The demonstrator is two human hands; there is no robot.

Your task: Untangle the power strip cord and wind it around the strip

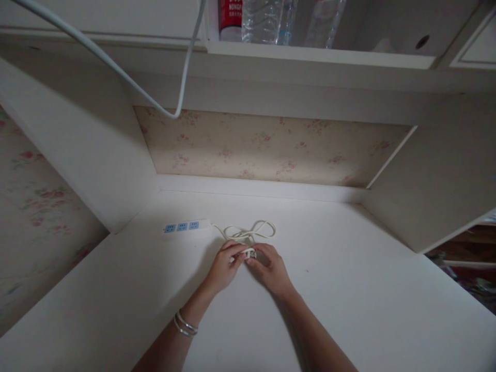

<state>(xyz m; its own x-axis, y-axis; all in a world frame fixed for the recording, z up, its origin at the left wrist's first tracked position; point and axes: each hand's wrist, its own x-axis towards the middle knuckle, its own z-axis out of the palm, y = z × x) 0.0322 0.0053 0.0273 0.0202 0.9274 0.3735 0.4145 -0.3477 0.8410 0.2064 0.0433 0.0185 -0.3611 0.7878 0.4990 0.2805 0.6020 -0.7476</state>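
A white power strip point(186, 227) with blue sockets lies on the white desk point(349, 289). Its white cord point(265, 223) leaves the strip's right end and is gathered in loose loops. Just below those loops, both my hands close around the small white plug point(250, 253); parts of it are covered by my fingers. My left hand point(223, 266) pinches it from the left, thumb and fingertips together. From the right, the thumb and fingers of my right hand point(270, 266) hold its other side. Two silver bangles circle my left wrist.
Side panels point(434, 170) stand at both ends of the desk, with a low ledge point(263, 188) along the back. Overhead, a shelf point(321, 55) holds plastic bottles point(261, 20) and a red-labelled container point(231, 18). A thick pale cable point(112, 62) hangs down at upper left.
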